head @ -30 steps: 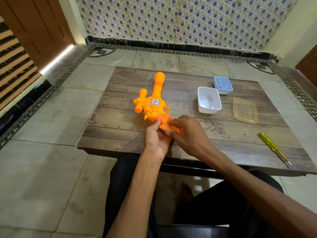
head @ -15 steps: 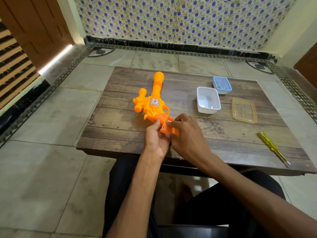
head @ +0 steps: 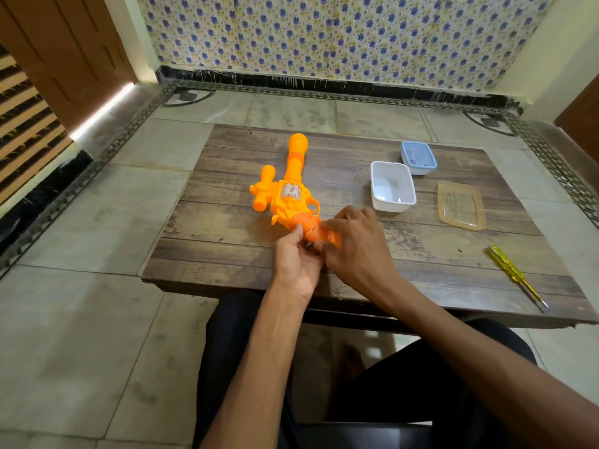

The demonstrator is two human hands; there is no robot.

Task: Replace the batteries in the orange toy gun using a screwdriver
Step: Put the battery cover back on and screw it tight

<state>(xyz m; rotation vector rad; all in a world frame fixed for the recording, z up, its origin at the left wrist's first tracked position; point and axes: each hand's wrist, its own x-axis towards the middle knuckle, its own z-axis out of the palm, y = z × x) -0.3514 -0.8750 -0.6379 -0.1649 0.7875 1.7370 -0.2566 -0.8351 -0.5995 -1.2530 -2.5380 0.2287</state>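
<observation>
The orange toy gun (head: 290,186) lies flat on the low wooden table (head: 227,228), barrel pointing away from me. Its handle end sits between my two hands. My left hand (head: 296,259) holds the handle from the near left, thumb on top. My right hand (head: 356,251) covers the handle from the right, with its fingers curled over it. What lies under the fingers is hidden. A yellow screwdriver (head: 515,275) lies alone near the table's front right corner, tip toward me, well away from both hands.
A white open tub (head: 392,186) stands right of the gun, a smaller blue-lidded box (head: 418,157) behind it, and a clear amber lid (head: 460,205) lies flat further right. My legs are under the table's front edge. Tiled floor surrounds the table.
My right hand has shifted slightly on the handle, fingers sliding toward the gun's body. The gun and the screwdriver lie where they were.
</observation>
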